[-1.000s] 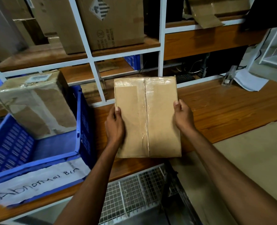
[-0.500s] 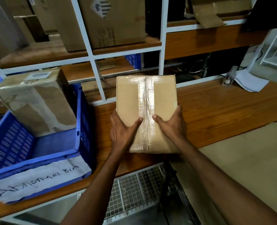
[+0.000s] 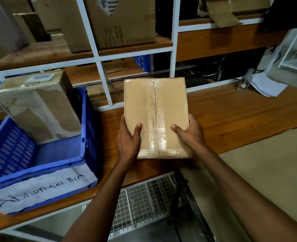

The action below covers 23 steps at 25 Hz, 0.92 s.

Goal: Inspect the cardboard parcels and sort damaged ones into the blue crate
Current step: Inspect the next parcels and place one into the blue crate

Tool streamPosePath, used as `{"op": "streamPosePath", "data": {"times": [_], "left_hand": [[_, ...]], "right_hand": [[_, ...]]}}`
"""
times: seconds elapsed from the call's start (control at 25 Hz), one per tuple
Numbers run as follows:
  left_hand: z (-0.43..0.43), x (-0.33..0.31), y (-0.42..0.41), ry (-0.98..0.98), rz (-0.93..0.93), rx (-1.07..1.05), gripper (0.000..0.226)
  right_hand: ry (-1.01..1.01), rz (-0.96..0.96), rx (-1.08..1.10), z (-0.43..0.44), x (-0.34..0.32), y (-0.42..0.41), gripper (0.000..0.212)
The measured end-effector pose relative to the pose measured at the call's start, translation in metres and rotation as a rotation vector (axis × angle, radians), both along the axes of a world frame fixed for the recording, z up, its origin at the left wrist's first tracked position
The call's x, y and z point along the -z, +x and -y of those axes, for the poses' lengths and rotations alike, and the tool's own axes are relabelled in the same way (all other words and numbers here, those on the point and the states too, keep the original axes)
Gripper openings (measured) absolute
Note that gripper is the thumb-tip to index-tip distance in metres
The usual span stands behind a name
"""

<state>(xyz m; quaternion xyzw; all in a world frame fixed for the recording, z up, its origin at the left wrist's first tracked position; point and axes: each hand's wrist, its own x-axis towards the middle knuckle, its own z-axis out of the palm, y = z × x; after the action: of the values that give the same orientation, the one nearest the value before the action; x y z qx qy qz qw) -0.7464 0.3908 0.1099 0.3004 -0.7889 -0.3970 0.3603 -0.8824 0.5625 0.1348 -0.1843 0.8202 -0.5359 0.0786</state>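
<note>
A flat brown cardboard parcel [image 3: 168,105] with clear tape down its middle seam is held above the wooden shelf. My left hand [image 3: 127,139] grips its near left edge, thumb lying on the top face. My right hand [image 3: 190,132] grips the near right edge, thumb on top as well. The parcel's right edge looks scuffed. To the left stands the blue crate [image 3: 90,119] with a paper label reading "Abnormal Bin". A torn, taped parcel [image 3: 38,105] leans inside the crate.
The wooden shelf [image 3: 240,116] runs left to right under the parcel. White shelf uprights [image 3: 106,84] and large cartons [image 3: 121,21] stand behind. Papers [image 3: 266,88] lie at the back right. A wire-mesh cage [image 3: 144,194] sits below the shelf edge.
The parcel was turned in my hands. My grip moved from its sides to its near end, and my thumbs, close to the tape seam half a second ago, have spread apart.
</note>
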Motion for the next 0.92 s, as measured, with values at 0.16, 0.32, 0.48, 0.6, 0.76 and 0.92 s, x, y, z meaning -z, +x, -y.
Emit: {"op": "streamPosePath", "data": {"times": [0.16, 0.32, 0.48, 0.6, 0.76, 0.92], "left_hand": [[0.0, -0.001, 0.006, 0.038, -0.07, -0.015, 0.049], [-0.002, -0.007, 0.01, 0.107, -0.096, -0.017, 0.045], [0.008, 0.0, 0.014, 0.23, -0.055, 0.051, 0.045], [0.007, 0.006, 0.019, 0.299, -0.042, 0.095, 0.053], [-0.001, 0.009, 0.025, 0.266, -0.048, 0.133, 0.072], [-0.004, 0.007, 0.024, 0.175, 0.044, 0.196, 0.094]], "right_hand": [[-0.073, 0.021, 0.007, -0.01, 0.004, -0.003, 0.036], [-0.035, -0.006, 0.077, -0.012, 0.001, -0.004, 0.032], [-0.041, 0.0, 0.103, -0.011, -0.007, -0.007, 0.029], [-0.016, 0.097, 0.064, -0.012, 0.005, 0.002, 0.035], [0.057, 0.04, 0.105, -0.01, 0.016, 0.016, 0.044], [0.155, 0.049, 0.08, -0.006, 0.016, 0.021, 0.08]]}}
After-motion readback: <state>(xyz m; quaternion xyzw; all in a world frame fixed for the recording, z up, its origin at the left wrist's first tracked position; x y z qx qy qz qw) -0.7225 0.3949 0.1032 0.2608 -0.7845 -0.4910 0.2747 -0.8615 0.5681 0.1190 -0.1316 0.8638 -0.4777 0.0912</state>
